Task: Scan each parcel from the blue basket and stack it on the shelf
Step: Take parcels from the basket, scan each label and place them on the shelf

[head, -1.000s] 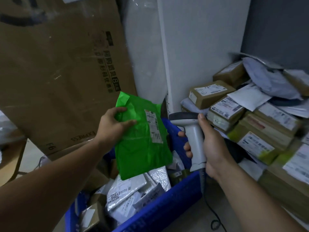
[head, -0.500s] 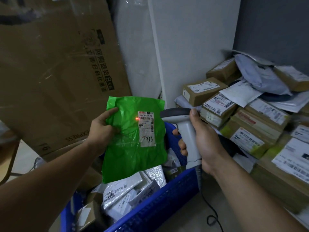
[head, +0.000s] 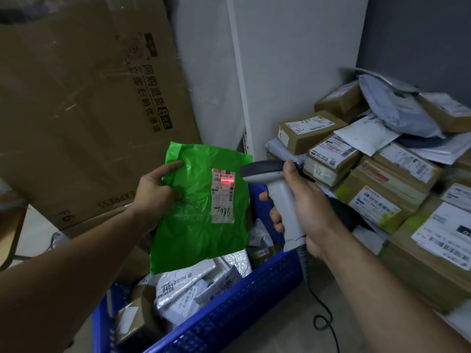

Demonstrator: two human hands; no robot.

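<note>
My left hand grips a green plastic parcel by its upper left edge and holds it upright above the blue basket. The parcel's white label faces me, with "7936" written on it. My right hand is closed around the handle of a grey barcode scanner, whose head points left at the label. A red scan line lies across the barcode near the label's top. Several white and grey parcels lie in the basket.
A big cardboard box leans at the left behind the basket. A white upright panel stands at centre. To its right, several labelled brown boxes and grey mailers are piled up. The scanner's black cable trails on the floor.
The green parcel has turned so that its label faces the scanner. The red light has moved from the label's left edge onto the barcode. Both hands have stayed over the basket.
</note>
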